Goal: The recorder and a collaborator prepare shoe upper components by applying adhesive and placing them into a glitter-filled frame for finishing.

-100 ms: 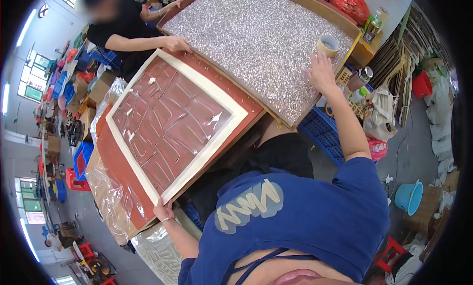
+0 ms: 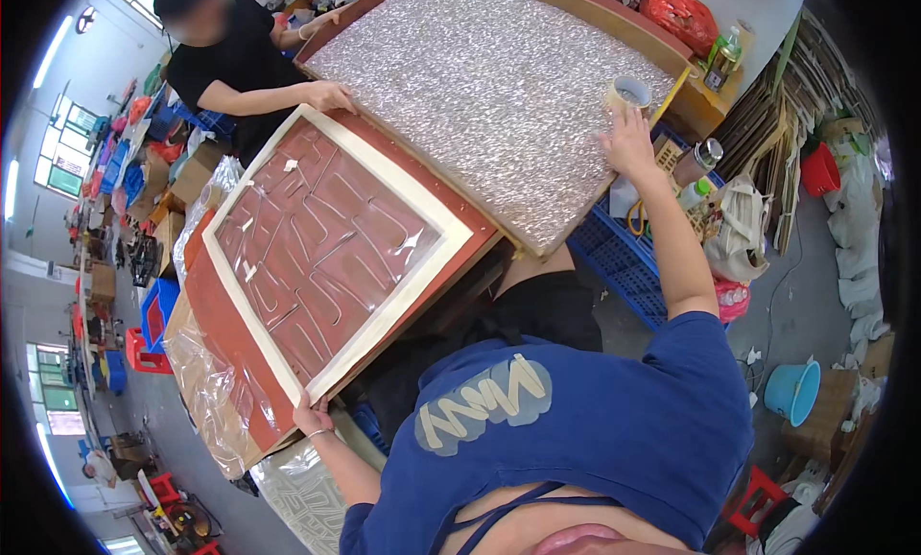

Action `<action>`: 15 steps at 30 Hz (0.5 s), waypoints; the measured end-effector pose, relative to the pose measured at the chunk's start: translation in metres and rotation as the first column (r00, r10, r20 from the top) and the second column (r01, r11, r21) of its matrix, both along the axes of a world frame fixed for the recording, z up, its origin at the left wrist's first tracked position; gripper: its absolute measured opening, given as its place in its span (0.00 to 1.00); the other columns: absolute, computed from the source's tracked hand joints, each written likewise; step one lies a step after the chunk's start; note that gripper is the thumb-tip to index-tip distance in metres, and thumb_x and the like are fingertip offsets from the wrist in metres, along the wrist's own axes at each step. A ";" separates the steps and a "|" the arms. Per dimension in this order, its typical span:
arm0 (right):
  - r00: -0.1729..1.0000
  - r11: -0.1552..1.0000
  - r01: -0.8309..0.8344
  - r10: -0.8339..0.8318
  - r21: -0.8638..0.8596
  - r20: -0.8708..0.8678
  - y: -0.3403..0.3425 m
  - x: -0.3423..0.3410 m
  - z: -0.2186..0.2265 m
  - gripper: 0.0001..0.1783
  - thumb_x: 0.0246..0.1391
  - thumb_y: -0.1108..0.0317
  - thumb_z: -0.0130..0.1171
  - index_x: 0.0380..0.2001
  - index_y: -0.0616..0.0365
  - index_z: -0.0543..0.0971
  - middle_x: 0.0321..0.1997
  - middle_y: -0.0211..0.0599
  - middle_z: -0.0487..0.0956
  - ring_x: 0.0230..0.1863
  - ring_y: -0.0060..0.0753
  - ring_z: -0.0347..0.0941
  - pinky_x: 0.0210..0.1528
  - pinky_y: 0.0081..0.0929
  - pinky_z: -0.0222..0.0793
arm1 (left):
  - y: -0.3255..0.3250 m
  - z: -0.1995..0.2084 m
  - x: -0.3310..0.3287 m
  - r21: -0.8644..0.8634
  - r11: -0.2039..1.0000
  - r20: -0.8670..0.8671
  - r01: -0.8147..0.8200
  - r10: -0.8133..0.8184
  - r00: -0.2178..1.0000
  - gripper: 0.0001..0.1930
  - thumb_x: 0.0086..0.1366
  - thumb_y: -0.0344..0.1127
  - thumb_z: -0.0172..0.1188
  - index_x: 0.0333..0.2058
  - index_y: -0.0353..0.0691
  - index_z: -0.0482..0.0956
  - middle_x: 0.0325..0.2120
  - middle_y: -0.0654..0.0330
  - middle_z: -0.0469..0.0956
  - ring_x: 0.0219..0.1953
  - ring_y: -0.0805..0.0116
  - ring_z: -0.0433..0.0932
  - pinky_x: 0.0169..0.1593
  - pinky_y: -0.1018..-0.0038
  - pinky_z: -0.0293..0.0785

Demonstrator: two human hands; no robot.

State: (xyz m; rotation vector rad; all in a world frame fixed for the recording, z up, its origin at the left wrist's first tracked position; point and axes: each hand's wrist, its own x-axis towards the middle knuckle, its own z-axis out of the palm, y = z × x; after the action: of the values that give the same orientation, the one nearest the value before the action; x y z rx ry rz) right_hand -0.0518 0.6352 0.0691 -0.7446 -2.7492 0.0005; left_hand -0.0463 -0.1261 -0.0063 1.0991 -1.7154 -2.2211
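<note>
Frame, cream-bordered [image 2: 384,311], 1 pc. — laid at a slant on a red-brown board [image 2: 211,334], near corner pinched by L hand [image 2: 312,418], thumb and fingers closed on it. Sheet, clear [image 2: 321,238], 1 pc. — held within the border, w/ curved outlined strokes across it and a few small white bits on top. Tray, shallow [image 2: 443,179], 1 pc. — set just beyond the frame, floor covered by silvery glitter [image 2: 489,85]; its edge is held by a co-worker's hand [image 2: 333,95]. Roll or cup, cream (can't tell which) [image 2: 612,98], 1 pc. — placed on the glitter near the R corner, reached by R hand [image 2: 628,142], fingers extended to its side; whether it is gripped can't be told. Stage, as judged: early to mid. Done: frame placed, sheet fitted, strokes formed, tray filled. Left: no glitter layer is seen on the sheet, and frame & tray are kept as separate pcs; further steps can't be read from the view. Adjacent, misc.: crumpled clear film [image 2: 206,387] at board's L end; blue crate [image 2: 624,267] under R forearm side, w/ yellow-handled scissors [image 2: 635,217].
</note>
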 end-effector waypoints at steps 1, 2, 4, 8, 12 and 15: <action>0.999 0.999 0.035 -0.036 0.037 0.023 0.018 -0.007 -0.005 0.36 0.54 0.53 0.55 0.60 0.63 0.61 0.65 0.61 0.57 0.67 0.60 0.51 0.66 0.54 0.46 | 0.000 0.001 -0.003 -0.029 0.999 0.025 -0.023 0.023 0.999 0.16 0.62 0.35 0.59 0.45 0.33 0.72 0.34 0.53 0.79 0.31 0.60 0.80 0.27 0.71 0.79; 0.996 0.995 0.070 -0.073 0.075 0.046 0.033 -0.014 -0.008 0.37 0.54 0.53 0.56 0.60 0.63 0.61 0.65 0.61 0.57 0.67 0.60 0.51 0.66 0.55 0.46 | 0.003 0.003 -0.005 -0.057 0.997 0.051 -0.043 0.046 0.998 0.15 0.61 0.36 0.60 0.43 0.32 0.73 0.33 0.53 0.79 0.29 0.60 0.80 0.25 0.73 0.78; 0.998 0.996 0.049 -0.053 0.081 0.043 0.062 -0.032 -0.007 0.36 0.53 0.53 0.57 0.60 0.63 0.61 0.64 0.60 0.59 0.67 0.60 0.51 0.66 0.54 0.46 | 0.013 0.008 -0.009 -0.119 0.991 0.031 -0.063 0.067 0.997 0.16 0.60 0.40 0.61 0.41 0.34 0.74 0.30 0.56 0.80 0.25 0.63 0.80 0.21 0.74 0.75; 0.991 0.993 0.052 -0.063 0.103 0.114 0.087 -0.048 -0.010 0.32 0.52 0.59 0.56 0.58 0.62 0.63 0.51 0.62 0.72 0.60 0.57 0.64 0.62 0.50 0.53 | 0.015 0.011 -0.004 -0.201 0.975 0.023 -0.098 0.105 0.994 0.17 0.60 0.45 0.62 0.38 0.37 0.76 0.29 0.59 0.80 0.24 0.66 0.80 0.18 0.79 0.70; 0.987 0.998 0.055 -0.053 -0.006 0.151 0.099 -0.055 -0.007 0.26 0.50 0.65 0.56 0.52 0.63 0.68 0.40 0.54 0.79 0.49 0.55 0.74 0.57 0.46 0.59 | 0.003 0.001 -0.001 -0.151 0.986 0.019 -0.066 0.069 0.997 0.17 0.59 0.49 0.62 0.38 0.41 0.77 0.28 0.63 0.81 0.23 0.71 0.79 0.18 0.83 0.66; 0.997 0.984 0.081 -0.082 0.161 -0.001 0.121 -0.053 -0.008 0.17 0.51 0.61 0.57 0.42 0.60 0.74 0.32 0.42 0.82 0.41 0.49 0.77 0.54 0.44 0.62 | 0.005 0.002 -0.006 -0.146 0.985 0.042 -0.090 0.097 0.994 0.18 0.61 0.50 0.59 0.38 0.39 0.76 0.28 0.61 0.81 0.21 0.70 0.79 0.17 0.82 0.65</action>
State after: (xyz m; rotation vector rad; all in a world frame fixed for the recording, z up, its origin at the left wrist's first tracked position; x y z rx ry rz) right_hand -0.1046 0.7558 0.0615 -0.8116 -2.6825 -0.2389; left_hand -0.0521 -0.1209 -0.0041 1.1823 -1.7726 -1.9973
